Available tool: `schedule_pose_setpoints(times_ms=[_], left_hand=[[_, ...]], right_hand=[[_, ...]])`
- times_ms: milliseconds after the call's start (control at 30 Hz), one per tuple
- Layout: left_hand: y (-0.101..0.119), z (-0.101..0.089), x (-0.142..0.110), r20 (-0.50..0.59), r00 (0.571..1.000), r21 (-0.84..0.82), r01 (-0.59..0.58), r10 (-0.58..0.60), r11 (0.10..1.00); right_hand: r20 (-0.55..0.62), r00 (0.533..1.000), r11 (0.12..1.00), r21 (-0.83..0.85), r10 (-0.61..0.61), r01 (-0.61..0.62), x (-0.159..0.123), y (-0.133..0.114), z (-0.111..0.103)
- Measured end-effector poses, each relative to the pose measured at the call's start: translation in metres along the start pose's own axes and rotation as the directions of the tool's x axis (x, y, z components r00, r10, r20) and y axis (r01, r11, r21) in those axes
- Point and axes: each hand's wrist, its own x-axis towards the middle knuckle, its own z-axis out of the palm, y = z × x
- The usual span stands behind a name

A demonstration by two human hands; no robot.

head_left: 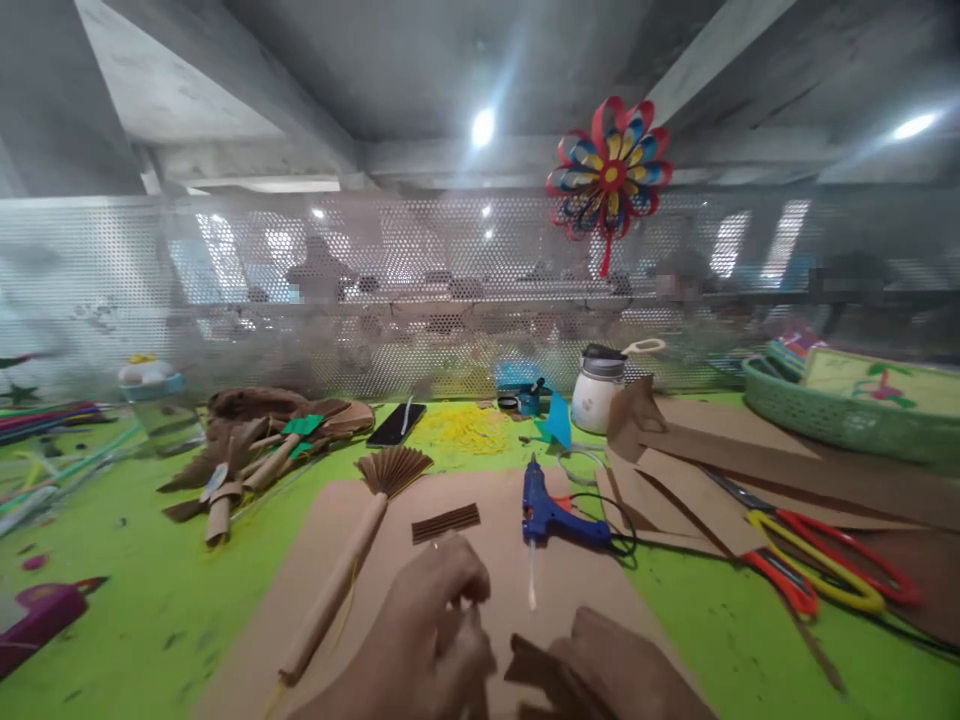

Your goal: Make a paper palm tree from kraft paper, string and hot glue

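Note:
My left hand (439, 615) is curled over a brown paper sheet (315, 540), its fingers bent inward; whatever they hold, if anything, is hidden. Low in the view, my right hand (630, 665) grips a piece of folded brown paper (551, 680). Just beyond the left hand lies a small pleated paper strip (445, 523). To its left rests a rolled paper tube (337, 585) topped by a pleated paper fan (394, 468). A blue hot glue gun (551, 510) lies on the sheet ahead of both hands, with a glue stick sticking out.
Scissors (832, 560) and cut brown paper (690, 500) lie at the right, near a green basket (847, 420). A white jar (598, 395), yellow shreds (469, 428) and a phone (397, 425) are farther back. Paper pieces (225, 490) and a purple tool (45, 620) lie left.

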Motion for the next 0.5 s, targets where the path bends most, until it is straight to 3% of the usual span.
schedule_pose_setpoints(times_ms=[67,100,167,333,500], left_hand=[[0.012,-0.006,0.003,0.023,0.999,-0.016,-0.021,0.022,1.000],[0.016,-0.006,0.003,0.071,0.987,0.009,-0.148,0.147,0.989],[0.021,-0.002,0.003,0.162,0.943,0.039,-0.301,0.291,0.953],[0.019,0.004,-0.001,0.317,0.946,0.034,-0.075,0.060,0.997],[0.018,0.001,0.003,0.372,0.925,0.008,-0.079,0.071,0.997]], right_hand=[[-0.030,1.000,0.997,-0.082,0.004,-0.007,0.000,-0.004,-0.004],[-0.035,0.999,0.991,-0.130,0.017,-0.021,-0.001,-0.008,-0.007],[-0.021,0.999,0.977,-0.209,0.048,-0.051,-0.003,-0.014,-0.014],[0.064,0.991,0.957,-0.276,0.115,-0.093,0.001,-0.019,-0.023],[0.064,0.989,0.961,-0.255,0.132,-0.111,0.009,-0.011,-0.035]])
